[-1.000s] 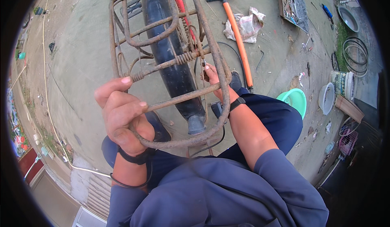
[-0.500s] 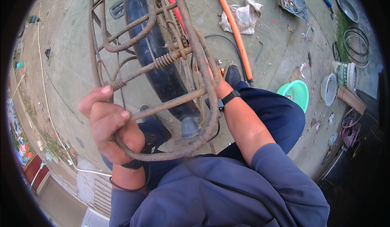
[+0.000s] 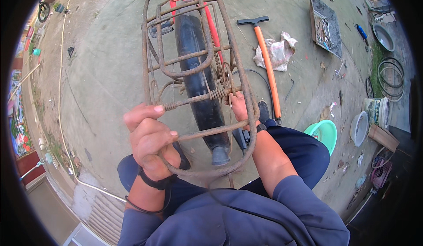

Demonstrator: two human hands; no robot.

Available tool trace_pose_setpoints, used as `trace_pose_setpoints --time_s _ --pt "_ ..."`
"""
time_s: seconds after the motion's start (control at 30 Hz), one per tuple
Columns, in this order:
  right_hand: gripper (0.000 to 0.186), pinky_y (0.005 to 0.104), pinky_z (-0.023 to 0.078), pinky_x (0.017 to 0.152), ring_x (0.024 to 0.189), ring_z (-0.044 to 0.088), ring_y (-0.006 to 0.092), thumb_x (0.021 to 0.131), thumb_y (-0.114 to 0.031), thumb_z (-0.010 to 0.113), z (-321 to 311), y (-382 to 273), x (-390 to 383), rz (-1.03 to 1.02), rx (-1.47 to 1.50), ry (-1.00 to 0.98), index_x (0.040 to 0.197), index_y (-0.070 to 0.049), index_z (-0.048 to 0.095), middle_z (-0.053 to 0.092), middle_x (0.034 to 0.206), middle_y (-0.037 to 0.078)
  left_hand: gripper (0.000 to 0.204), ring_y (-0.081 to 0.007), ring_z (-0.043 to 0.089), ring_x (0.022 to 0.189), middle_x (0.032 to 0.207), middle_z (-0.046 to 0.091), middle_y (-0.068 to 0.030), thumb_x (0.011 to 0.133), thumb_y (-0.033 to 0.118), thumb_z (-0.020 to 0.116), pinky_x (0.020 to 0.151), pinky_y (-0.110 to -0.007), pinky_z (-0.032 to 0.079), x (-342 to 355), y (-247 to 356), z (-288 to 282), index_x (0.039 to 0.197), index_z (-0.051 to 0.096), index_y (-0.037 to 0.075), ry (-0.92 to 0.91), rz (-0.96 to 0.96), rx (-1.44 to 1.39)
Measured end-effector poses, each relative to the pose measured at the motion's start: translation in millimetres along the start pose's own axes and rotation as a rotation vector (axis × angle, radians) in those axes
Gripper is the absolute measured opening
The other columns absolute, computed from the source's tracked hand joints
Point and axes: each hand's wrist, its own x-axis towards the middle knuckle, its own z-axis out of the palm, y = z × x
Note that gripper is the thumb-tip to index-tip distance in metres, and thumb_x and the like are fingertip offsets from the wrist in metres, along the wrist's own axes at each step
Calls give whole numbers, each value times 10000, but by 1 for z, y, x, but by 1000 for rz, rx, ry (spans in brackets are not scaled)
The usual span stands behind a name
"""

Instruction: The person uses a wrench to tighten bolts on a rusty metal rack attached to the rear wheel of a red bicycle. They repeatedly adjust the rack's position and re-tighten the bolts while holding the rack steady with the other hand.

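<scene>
The rusty rear carrier rack [image 3: 209, 131] of a red-framed bicycle [image 3: 215, 28] stretches in front of me, with a coiled spring [image 3: 216, 94] on one crossbar. My left hand [image 3: 152, 142] is wrapped round the rack's near left corner. Below the rack runs the black rear mudguard [image 3: 207, 114], ending in a grey flap [image 3: 220, 156]. My right hand [image 3: 239, 107] reaches under the right rail, beside the wheel and close to the rack's strut. Its fingers are curled in, and whatever they grip is partly hidden.
An orange floor pump [image 3: 268, 65] lies right of the bicycle, next to a crumpled white sack [image 3: 282, 52]. Farther right are a tool tray [image 3: 326, 25], a green basin [image 3: 324, 133], a grey bowl [image 3: 359, 125] and coiled tubing [image 3: 391, 79]. A pale hose [image 3: 61, 92] runs along the left.
The rack and bicycle appear farther right and more of the red frame shows, as the view has shifted. My left hand keeps its hold; more of my right hand is visible beside the wheel.
</scene>
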Motion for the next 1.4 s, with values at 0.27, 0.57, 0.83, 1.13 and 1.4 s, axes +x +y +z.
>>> trace_pose_setpoints --time_s 0.27,0.57,0.83,1.13,1.4 --pt "322 289 481 603 658 571 137 1042 -290 544 7 -42 -24 56 -49 35 1176 -14 642 620 753 45 303 -322 582 964 620 533 -69 969 274 409 810 -443 474 -1 -7 9 827 592 78 95 32 -84" --pt "341 327 361 406 468 455 149 996 -344 603 10 -111 -45 212 -141 -24 1108 -23 624 498 641 24 354 -326 584 930 662 565 -73 964 275 389 786 -415 475 1 -8 6 819 631 61 115 40 -140" --pt "360 281 271 369 434 369 91 1055 -309 497 5 -106 -59 99 -253 17 1158 6 638 467 629 -19 361 -334 588 921 682 579 -73 973 279 377 783 -421 478 4 -8 6 827 625 62 99 58 -142" --pt "369 278 480 689 737 597 125 1050 -296 548 -15 -41 -53 67 42 7 1304 -38 616 661 870 58 418 -338 593 980 658 552 -70 1031 347 321 834 -425 473 -2 -6 6 864 600 83 75 -14 -93" --pt "444 292 515 831 837 627 149 1048 -240 562 -6 -25 -32 63 110 15 1390 42 546 683 935 77 197 -353 569 1025 708 546 -92 1000 246 510 879 -470 468 0 -2 0 984 580 63 -15 53 1"
